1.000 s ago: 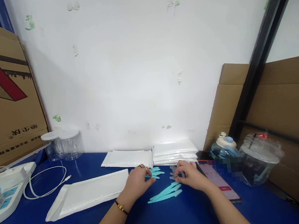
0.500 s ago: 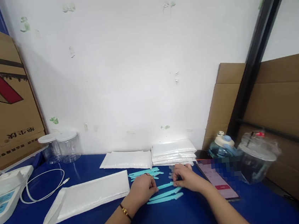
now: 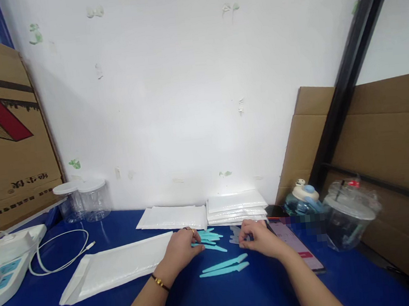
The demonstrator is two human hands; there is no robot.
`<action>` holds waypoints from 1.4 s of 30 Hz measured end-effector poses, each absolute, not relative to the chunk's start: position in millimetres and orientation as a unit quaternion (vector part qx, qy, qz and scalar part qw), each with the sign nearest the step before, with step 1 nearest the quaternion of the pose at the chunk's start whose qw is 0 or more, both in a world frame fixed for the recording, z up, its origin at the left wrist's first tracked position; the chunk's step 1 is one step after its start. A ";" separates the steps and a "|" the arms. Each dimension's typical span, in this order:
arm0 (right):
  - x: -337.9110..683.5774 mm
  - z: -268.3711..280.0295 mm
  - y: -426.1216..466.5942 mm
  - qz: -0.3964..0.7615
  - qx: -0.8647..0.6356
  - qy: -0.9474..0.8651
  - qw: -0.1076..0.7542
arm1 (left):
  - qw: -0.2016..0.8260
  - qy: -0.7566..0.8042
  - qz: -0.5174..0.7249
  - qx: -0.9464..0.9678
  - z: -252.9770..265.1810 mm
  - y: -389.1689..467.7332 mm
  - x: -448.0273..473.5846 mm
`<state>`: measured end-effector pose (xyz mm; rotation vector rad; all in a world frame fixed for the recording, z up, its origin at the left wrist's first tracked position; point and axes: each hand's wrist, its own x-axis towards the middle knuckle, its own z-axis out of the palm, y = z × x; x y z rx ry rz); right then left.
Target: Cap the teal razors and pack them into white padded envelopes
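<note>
My left hand [image 3: 182,247], wearing a ring and a dark bracelet with a gold bead, has its fingers closed at the handle end of a teal eyebrow razor [image 3: 216,247]. Right beside that hand lies a loose pile of similar teal razors [image 3: 210,235]. Two more razors [image 3: 224,267] rest side by side nearer to me. My right hand [image 3: 258,240] is over small clear plastic pieces [image 3: 234,236], thumb and fingers curled together. Whatever is between those fingers is too small and hidden to name.
White padded mailers lie in a stack [image 3: 236,208], a flatter pile [image 3: 173,218] and singly [image 3: 121,269]. A phone [image 3: 298,245] and lidded cup [image 3: 350,215] are right; clear jars [image 3: 95,201], a white cable [image 3: 61,272] and power strip [image 3: 15,270] left.
My left hand moved left and away from me, carrying one razor from the near group to the pile. My right hand drew off that razor and is at the clear pieces.
</note>
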<state>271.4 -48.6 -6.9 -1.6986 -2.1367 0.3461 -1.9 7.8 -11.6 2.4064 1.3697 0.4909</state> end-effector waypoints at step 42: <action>282.9 11.2 -66.2 0.156 -0.634 -0.747 0.127 | 0.297 0.422 0.153 0.843 -4.2 6.5 -11.5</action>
